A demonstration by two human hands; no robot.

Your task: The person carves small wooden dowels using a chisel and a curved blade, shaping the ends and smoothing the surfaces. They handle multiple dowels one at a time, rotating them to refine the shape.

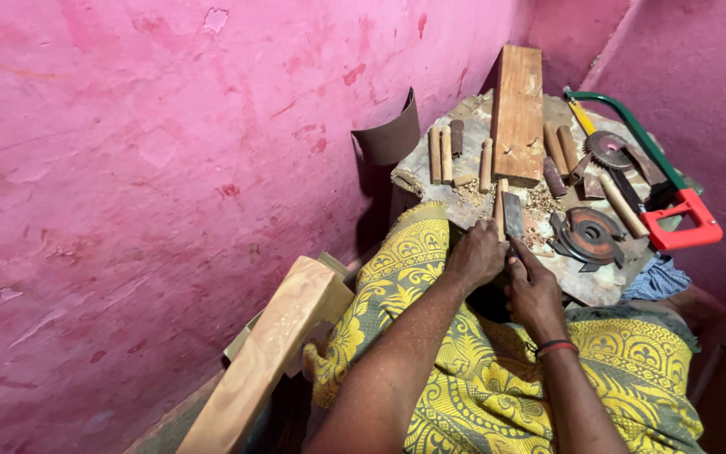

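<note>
Along the left I see a pale wooden plank (272, 349) leaning by the pink wall (128, 168), beside my yellow patterned cloth (464, 378). My left hand (476, 255) has its fingers curled tight around a small wooden peg (502, 210) at the near edge of the table (590, 286). My right hand (533, 294) sits just beside it, fingers closed on the handle of a flat chisel (512, 214), whose blade lies against the peg. Wood chips (539, 200) surround them. Beyond lie more pegs (440, 153) and a board (519, 113); further right, toothed cutter discs (591, 235) and a green-framed hacksaw with red handle (682, 220).
</note>
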